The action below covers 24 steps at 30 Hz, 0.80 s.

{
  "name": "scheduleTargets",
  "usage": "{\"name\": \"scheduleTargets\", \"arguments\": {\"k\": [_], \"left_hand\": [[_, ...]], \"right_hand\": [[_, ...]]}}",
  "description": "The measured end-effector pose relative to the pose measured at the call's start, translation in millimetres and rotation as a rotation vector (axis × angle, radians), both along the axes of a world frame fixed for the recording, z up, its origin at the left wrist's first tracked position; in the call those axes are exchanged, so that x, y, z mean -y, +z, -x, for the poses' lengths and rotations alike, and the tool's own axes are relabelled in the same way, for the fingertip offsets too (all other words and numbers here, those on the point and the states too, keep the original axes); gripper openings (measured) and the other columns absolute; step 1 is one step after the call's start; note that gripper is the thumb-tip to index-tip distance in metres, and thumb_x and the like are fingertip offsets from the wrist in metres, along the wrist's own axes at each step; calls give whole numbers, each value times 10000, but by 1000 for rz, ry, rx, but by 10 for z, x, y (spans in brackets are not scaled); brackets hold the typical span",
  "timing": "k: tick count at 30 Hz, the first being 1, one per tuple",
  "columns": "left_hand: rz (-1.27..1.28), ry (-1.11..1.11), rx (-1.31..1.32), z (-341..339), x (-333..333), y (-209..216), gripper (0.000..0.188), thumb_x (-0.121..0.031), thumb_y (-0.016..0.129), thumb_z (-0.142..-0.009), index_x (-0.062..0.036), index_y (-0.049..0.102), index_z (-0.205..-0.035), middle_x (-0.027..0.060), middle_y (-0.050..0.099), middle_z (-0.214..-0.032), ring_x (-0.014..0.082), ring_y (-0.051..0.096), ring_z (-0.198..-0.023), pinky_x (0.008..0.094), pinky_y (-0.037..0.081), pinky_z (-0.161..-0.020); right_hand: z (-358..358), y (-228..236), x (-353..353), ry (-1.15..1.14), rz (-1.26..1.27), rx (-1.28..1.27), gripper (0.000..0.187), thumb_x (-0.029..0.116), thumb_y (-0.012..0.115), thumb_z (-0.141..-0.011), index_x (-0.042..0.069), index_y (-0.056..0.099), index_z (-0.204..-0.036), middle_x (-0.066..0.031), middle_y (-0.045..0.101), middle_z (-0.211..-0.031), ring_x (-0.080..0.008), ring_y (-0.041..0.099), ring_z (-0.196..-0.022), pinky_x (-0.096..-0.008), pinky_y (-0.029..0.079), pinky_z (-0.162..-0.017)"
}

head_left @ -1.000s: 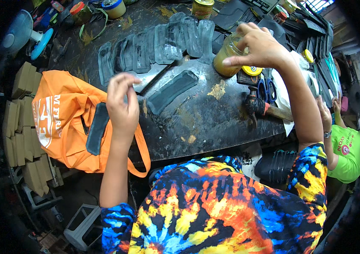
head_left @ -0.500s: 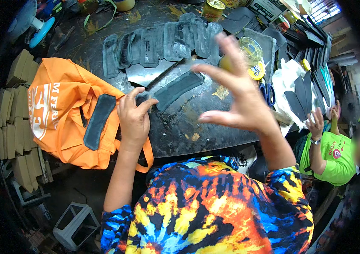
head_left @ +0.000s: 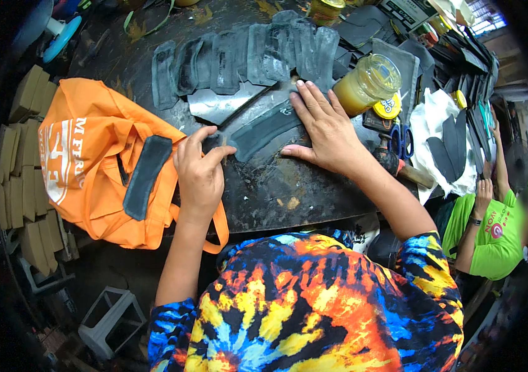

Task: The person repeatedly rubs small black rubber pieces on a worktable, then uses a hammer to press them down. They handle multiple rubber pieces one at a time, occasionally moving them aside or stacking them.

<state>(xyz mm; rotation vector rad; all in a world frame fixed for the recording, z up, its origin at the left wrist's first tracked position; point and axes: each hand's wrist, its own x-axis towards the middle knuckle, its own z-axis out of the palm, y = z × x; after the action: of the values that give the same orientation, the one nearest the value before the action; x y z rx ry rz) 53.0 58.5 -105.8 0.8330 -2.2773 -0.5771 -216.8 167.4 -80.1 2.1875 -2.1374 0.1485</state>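
A dark grey curved strip (head_left: 263, 132) lies on the black work table, one of its ends under the fingertips of my right hand (head_left: 329, 129). That hand is flat, palm down, with its thumb spread on the table. My left hand (head_left: 199, 177) is at the strip's left end, its thumb tip touching it. The left fingers are curled around a small dark piece (head_left: 212, 144) that I cannot make out. Another dark strip (head_left: 147, 178) rests on the orange cloth bag (head_left: 99, 133) to the left. Above the strip sits a shiny metal plate (head_left: 223, 106).
A row of similar strips (head_left: 223, 62) lies at the back. To the right stand an open jar of yellowish paste (head_left: 369, 87), blue-handled scissors (head_left: 402, 142), a hammer (head_left: 414, 175) and a white plastic bag (head_left: 425, 124) with dark pieces. A person in green (head_left: 493, 232) is at the right.
My right hand has come down from above the table onto the strip's right end. My left hand has barely moved. The person in green has changed arm position.
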Motion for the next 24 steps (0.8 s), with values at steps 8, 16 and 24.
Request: {"name": "scheduleTargets", "arguments": {"k": [8, 16, 24], "left_hand": [[-159, 100, -289, -34, 35, -40, 257, 125, 521, -931, -5, 719, -1032, 175, 600, -1246, 305, 640, -1143, 368, 548, -923], [-171, 114, -313, -72, 62, -52, 209, 69, 535, -973, -6, 720, -1035, 164, 637, -1238, 284, 629, -1172, 370, 493, -1005], [-206, 129, -301, -79, 60, -44, 207, 61, 538, -979, -10, 724, -1036, 157, 637, -1245, 276, 625, -1169, 363, 493, -1011]], "right_hand": [[-461, -17, 155, 219, -9, 19, 1087, 850, 519, -866, 29, 448, -1574, -250, 424, -1619, -406, 360, -1532, -584, 241, -1253], [-668, -75, 208, 319, -10, 207, 929, 790, 521, -921, 154, 471, -1596, -227, 363, -1668, -385, 278, -1585, -637, 180, -1262], [-269, 252, -146, 291, -288, 592, 670, 598, 560, -1022, 132, 578, -1504, -239, 320, -1691, -416, 185, -1614, -675, 103, -1263]]}}
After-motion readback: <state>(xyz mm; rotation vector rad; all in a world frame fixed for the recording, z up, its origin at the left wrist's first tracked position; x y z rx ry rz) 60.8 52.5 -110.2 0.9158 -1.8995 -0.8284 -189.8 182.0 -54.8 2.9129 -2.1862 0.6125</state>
